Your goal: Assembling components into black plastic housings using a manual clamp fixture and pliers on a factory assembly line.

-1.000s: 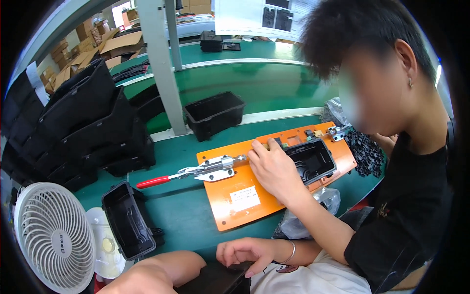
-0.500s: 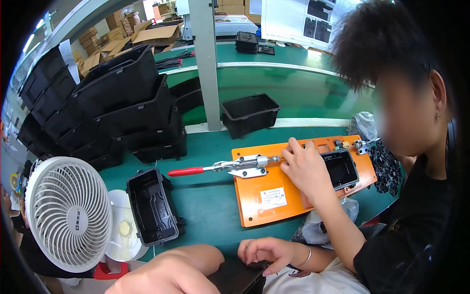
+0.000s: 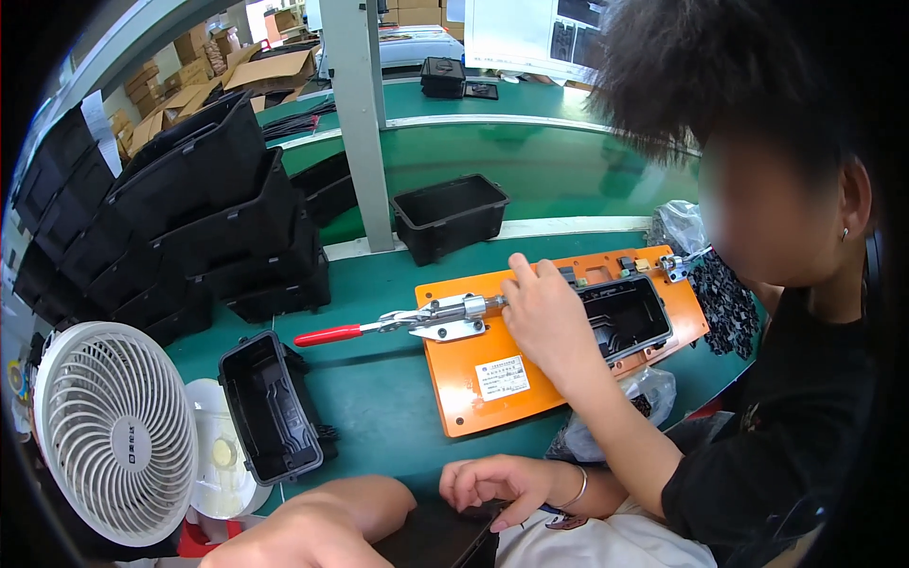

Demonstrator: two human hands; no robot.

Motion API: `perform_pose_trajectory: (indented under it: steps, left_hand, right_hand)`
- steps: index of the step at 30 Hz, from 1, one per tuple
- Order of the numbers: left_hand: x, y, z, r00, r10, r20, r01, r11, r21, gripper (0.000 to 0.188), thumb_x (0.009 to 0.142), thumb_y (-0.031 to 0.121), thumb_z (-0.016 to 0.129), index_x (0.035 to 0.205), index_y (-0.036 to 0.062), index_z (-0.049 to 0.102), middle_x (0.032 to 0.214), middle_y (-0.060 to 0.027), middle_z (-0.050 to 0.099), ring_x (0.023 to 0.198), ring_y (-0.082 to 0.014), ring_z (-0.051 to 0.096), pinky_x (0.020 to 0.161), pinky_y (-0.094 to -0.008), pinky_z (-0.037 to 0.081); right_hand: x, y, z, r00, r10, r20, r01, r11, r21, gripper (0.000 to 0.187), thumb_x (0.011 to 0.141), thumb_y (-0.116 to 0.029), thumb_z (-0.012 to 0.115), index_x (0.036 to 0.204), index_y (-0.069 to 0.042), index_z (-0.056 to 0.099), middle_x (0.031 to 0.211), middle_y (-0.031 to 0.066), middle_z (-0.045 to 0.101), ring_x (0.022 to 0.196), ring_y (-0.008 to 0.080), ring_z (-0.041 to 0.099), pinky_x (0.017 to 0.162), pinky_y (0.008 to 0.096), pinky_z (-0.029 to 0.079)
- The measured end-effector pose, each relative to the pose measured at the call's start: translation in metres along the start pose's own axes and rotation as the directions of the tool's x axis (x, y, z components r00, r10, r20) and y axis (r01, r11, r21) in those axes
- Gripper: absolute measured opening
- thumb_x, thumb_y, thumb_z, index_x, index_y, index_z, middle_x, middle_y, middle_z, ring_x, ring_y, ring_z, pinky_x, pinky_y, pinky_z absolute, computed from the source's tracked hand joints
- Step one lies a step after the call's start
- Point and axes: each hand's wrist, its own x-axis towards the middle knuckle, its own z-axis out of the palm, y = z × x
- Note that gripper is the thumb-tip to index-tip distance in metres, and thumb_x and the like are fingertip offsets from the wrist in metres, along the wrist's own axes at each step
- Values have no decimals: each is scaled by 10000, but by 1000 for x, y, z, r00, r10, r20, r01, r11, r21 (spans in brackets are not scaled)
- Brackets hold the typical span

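Note:
At the lower left edge my left hand (image 3: pixel 298 535) is large and close, its fingers hidden. My right hand (image 3: pixel 492 481), with a bangle at the wrist, is bent loosely over a dark flat surface (image 3: pixel 437 536); its thumb is apart and I see nothing held. Beyond it lies an orange fixture board (image 3: pixel 473 407) with a red-handled toggle clamp (image 3: pixel 331 335). A black box (image 3: pixel 630 317) sits in the board's cutout. A co-worker's hand (image 3: pixel 544 317) reaches in from the right and touches the board beside the clamp tip, hiding part of it.
A white fan (image 3: pixel 118 435) stands at the left, beside an open black box (image 3: pixel 270 407). Stacked black boxes (image 3: pixel 218 208) rise behind. Another black box (image 3: pixel 450 222) stands near the post (image 3: pixel 355 123). Small black parts (image 3: pixel 724 312) and a clear bag (image 3: pixel 649 393) lie at right.
The whole view has shifted, so the scene sits further left. The co-worker's hand stays at the clamp tip, its fingers slightly changed. My hands keep nearly the same pose.

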Motion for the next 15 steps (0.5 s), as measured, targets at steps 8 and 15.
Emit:
perform_pose_trajectory:
  steps: [8, 15]
  left_hand:
    - [1, 5, -8, 995, -25, 96, 24, 1000, 13, 144, 749, -18, 718, 707, 59, 603, 564, -35, 533, 419, -138, 491, 445, -271, 315]
    - [1, -3, -3, 998, 47, 43, -46, 999, -11, 165, 717, -40, 726, 702, 67, 601, 553, -32, 522, 402, -131, 476, 419, -270, 291]
  right_hand:
    - [3, -2, 3, 1000, 0, 2, 0, 1000, 27, 467, 745, 26, 716, 1145, -16, 478, 1158, 91, 393, 987, 132, 416, 827, 230, 344]
    - [2, 0, 0, 1000, 9, 9, -9, 1000, -15, 461, 743, 25, 714, 1140, -18, 483, 1158, 89, 394, 967, 129, 421, 817, 226, 345]
